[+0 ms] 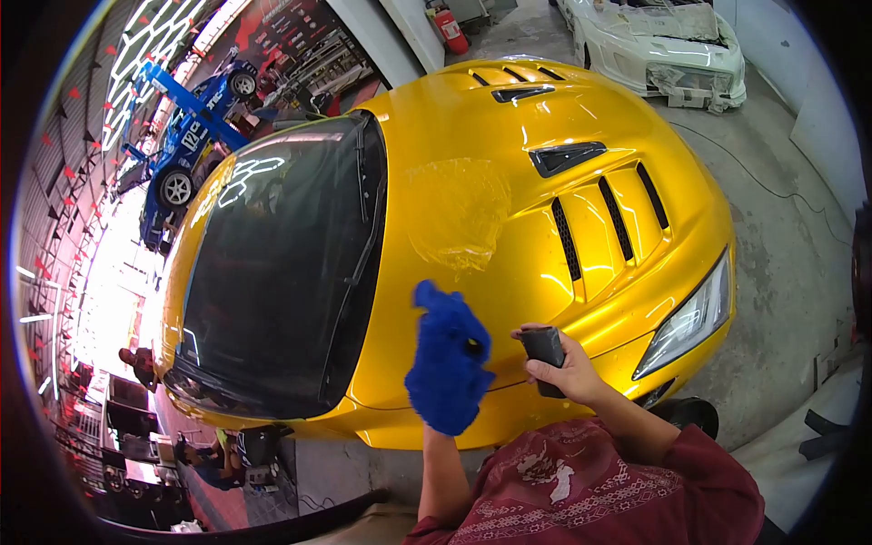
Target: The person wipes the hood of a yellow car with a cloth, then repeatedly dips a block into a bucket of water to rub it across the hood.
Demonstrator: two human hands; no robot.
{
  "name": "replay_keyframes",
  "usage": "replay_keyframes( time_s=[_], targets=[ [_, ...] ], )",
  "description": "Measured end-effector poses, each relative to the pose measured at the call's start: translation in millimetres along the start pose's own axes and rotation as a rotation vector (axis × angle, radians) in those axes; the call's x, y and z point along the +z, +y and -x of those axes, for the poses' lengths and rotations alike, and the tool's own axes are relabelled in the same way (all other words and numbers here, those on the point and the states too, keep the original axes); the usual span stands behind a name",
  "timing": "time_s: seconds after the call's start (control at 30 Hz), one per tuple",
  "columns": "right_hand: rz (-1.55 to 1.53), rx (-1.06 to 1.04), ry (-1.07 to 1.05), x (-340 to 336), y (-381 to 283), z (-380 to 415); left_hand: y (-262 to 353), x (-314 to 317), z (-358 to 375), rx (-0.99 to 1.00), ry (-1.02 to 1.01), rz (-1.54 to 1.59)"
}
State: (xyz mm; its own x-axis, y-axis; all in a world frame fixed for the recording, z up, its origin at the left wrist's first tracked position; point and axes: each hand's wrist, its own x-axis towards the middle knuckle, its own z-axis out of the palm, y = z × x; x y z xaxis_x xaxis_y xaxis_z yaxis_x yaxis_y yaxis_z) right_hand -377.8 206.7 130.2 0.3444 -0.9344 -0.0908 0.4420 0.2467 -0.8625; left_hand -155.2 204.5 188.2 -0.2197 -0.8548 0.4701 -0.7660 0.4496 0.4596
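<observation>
My left hand is hidden by a fluffy blue cloth (448, 363), which covers it down to the wrist above the edge of the yellow hood (536, 236). To its right, my right hand (565, 368) has its fingers wrapped round a small dark block (543, 350). Both hands are over the near side of the hood. A smeared, whitish patch (459, 213) of residue lies on the hood between the windshield (272, 263) and the vents.
Black vents (568, 158) break the hood's surface. The headlight (690, 318) is at the right. A white car (654, 50), a fire extinguisher (450, 32), a cable (772, 186) and a blue car (186, 136) stand or lie beyond. A person (138, 366) is at far left.
</observation>
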Motion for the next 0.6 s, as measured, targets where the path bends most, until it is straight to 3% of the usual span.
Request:
replay_keyframes(
  time_s=[0.03, 0.07, 0.17, 0.2, 0.3, 0.4, 0.47, 0.5, 0.6],
  targets=[
    [-0.125, -0.067, 0.035, 4.0, -2.8, -4.5, 7.4, 4.9, -14.7, 0.062, -0.039, 0.15],
    [-0.179, -0.008, -0.02, 2.1, -8.1, -6.8, 17.0, 9.0, -20.4, 0.075, -0.075, 0.219],
    [0.049, -0.157, 0.037, -0.5, 6.7, -28.2, 41.4, 23.7, -22.5, -0.023, -0.176, 0.299],
    [0.298, -0.143, 0.118, -1.3, -7.3, -23.4, 45.8, 30.8, -19.6, -0.103, -0.205, 0.321],
    [0.272, -0.183, 0.152, -18.8, -6.7, -20.9, 45.7, 41.7, -10.3, 0.006, -0.072, 0.204],
    [0.29, -0.31, 0.181, -16.4, -22.6, -14.4, -17.0, 59.2, 51.3, 0.119, -0.172, -0.04],
    [0.259, -0.348, 0.174, -2.0, -35.5, -10.3, -33.9, 68.5, 91.1, -0.487, -0.337, 0.286],
    [0.384, -0.399, 0.173, 5.8, -35.7, -9.7, -36.9, 72.9, 100.6, -0.79, -0.421, 0.439],
    [0.623, -0.555, 0.22, 46.3, -23.0, -1.4, -19.3, 95.8, 118.7, -0.89, -0.149, 1.035]
  ],
)
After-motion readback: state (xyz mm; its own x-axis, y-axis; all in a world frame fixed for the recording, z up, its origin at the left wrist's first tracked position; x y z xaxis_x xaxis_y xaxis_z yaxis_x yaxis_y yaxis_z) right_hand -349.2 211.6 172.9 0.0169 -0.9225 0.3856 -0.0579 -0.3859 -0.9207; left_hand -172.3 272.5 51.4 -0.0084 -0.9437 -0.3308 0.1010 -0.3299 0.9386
